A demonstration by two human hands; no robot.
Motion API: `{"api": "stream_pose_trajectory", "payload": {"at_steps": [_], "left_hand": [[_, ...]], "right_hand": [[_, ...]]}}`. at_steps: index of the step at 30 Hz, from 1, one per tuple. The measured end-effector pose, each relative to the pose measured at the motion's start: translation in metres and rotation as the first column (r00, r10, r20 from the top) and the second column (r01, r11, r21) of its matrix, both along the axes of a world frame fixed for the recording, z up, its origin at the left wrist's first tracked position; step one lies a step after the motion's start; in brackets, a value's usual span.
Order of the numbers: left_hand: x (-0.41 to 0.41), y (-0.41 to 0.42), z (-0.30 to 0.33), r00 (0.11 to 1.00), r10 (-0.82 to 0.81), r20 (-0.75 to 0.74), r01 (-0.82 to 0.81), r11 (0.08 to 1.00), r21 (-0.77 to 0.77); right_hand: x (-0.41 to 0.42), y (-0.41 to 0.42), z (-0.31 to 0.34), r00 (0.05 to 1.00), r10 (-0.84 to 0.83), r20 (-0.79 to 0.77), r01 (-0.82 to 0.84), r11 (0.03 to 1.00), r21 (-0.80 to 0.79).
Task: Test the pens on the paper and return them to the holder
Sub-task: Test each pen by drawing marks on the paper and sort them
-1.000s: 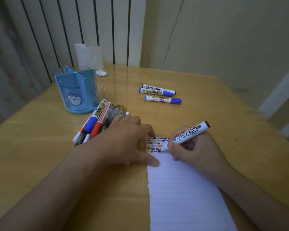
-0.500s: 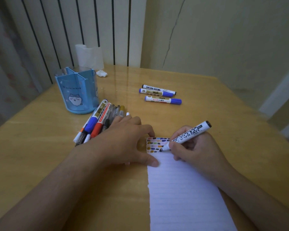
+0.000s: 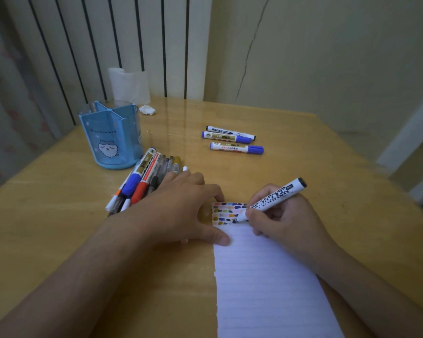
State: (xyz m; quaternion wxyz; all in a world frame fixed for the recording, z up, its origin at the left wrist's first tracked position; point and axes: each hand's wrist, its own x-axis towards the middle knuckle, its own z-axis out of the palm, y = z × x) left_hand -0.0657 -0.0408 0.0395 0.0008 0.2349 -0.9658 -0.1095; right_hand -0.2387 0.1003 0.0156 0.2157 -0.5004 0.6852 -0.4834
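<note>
The marker (image 3: 272,200) in my right hand (image 3: 282,215) is a white barrel covered in black print with a black end cap, tilted so its tip sits on the paper (image 3: 266,276) at the lower edge of the patch of colour swatches (image 3: 227,213). My right fingers are curled round the barrel low down, near the tip. My left hand (image 3: 178,211) lies flat, fingers relaxed, thumb pressing the paper's left edge so the sheet cannot slide.

To do this stroke well, I judge it wants a short, light dash in a bare spot beside the last swatch, keeping the left hand's pressure steady.

The paper is a lined strip running toward the near edge of the tabletop (image 3: 59,240). Just beyond my left hand lies a bundle of pens (image 3: 142,181), and past those, toward the far left corner, stands the blue holder (image 3: 110,137). Three markers (image 3: 232,140) lie apart near the far edge.
</note>
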Motion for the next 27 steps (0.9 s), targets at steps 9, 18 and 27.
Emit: {"api": "stream_pose_trajectory", "payload": {"at_steps": [9,18,27], "left_hand": [[0.0004,-0.0005,-0.0006,1.000,-0.002,0.007,0.002,1.000,-0.008],[0.0003,-0.0001,-0.0001,1.000,-0.005,0.012,0.005,1.000,-0.014],[0.0005,-0.0006,-0.0008,1.000,-0.003,0.019,0.003,1.000,-0.007]], "right_hand": [[0.0003,0.0004,-0.0010,1.000,0.025,-0.011,-0.025,1.000,-0.007],[-0.0001,0.0007,-0.0028,0.999,0.028,-0.025,-0.028,1.000,0.005],[-0.0008,0.0010,-0.0029,0.998,0.029,-0.048,-0.029,1.000,0.009]]}}
